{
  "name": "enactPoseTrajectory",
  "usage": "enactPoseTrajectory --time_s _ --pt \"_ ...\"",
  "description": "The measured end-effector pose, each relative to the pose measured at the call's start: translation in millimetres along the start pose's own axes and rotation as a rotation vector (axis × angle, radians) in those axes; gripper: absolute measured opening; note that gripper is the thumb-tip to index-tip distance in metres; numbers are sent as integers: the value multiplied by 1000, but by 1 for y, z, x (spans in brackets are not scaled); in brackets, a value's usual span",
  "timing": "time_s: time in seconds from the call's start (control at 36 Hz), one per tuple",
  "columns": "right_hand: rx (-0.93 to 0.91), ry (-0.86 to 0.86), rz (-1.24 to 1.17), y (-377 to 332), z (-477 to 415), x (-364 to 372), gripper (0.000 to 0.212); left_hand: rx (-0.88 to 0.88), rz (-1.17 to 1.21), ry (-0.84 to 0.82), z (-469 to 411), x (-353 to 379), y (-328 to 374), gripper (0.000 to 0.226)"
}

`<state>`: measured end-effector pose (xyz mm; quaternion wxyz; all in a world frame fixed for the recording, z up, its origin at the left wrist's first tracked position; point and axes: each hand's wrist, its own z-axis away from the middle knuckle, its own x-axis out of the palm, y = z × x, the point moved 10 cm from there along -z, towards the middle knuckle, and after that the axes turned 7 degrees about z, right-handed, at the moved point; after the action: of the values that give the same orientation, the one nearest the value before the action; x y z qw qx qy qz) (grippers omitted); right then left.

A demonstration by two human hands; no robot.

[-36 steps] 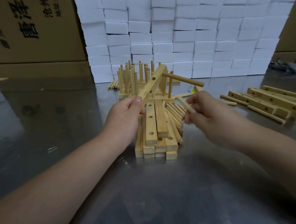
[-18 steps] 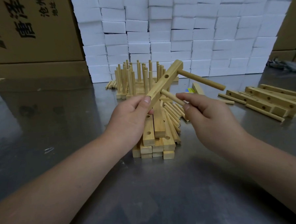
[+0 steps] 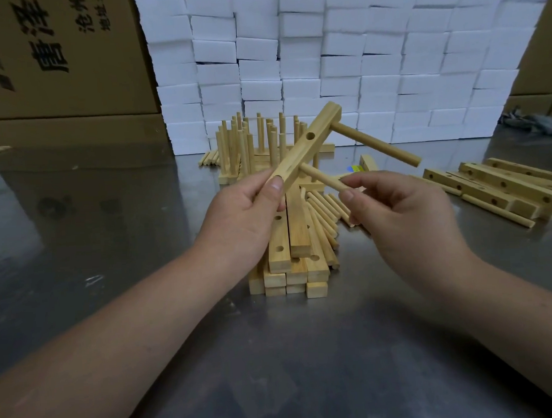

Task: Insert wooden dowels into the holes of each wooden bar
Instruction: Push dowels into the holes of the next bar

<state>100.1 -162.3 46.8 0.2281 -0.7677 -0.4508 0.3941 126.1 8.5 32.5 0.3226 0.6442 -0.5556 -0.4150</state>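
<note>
The left hand [image 3: 246, 210] is holding a wooden bar [image 3: 306, 146] tilted above the table [image 3: 307, 351], fingers closed around its lower end with the thumb pressing the front face. One long dowel [image 3: 377, 144] is projecting from the bar's upper end. The right hand [image 3: 406, 214] is pinching a second dowel [image 3: 319, 177] between thumb and forefinger, its far end meeting the bar's right side near the lower hole. An empty hole [image 3: 311, 135] is showing on the front face between the two.

Risks, as judged:
- The second dowel is entering at an angle; a skewed push would be jamming it or splitting the hole's edge.
- The bar is being gripped at one end only, so sideways force could be twisting it out of the grasp onto the stack of bars [image 3: 290, 256] below.
- A dropped piece could be scattering the loose dowels [image 3: 324, 219] leaning against that stack.

Not determinable:
- How deep the second dowel is seated; the joint is lying behind the bar's edge.
- The bar's lowest hole, partly covered by the thumb.
- The count of finished bars with upright dowels [image 3: 258, 142], which are overlapping behind the held bar.
- More drilled bars [image 3: 503, 187] at the right are lying partly on top of one another.
</note>
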Motion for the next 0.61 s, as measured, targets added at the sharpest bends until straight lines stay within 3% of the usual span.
enactPoseTrajectory --time_s 0.25,0.44,0.61 --pt "-66 -22 292 -12 4 6 16 31 45 -54 0 3 8 29" --pt "-182 21 512 -25 4 6 34 67 69 -37 1 3 15 28" --pt "-209 26 551 -28 4 7 32 91 60 -41 1 3 17 30"
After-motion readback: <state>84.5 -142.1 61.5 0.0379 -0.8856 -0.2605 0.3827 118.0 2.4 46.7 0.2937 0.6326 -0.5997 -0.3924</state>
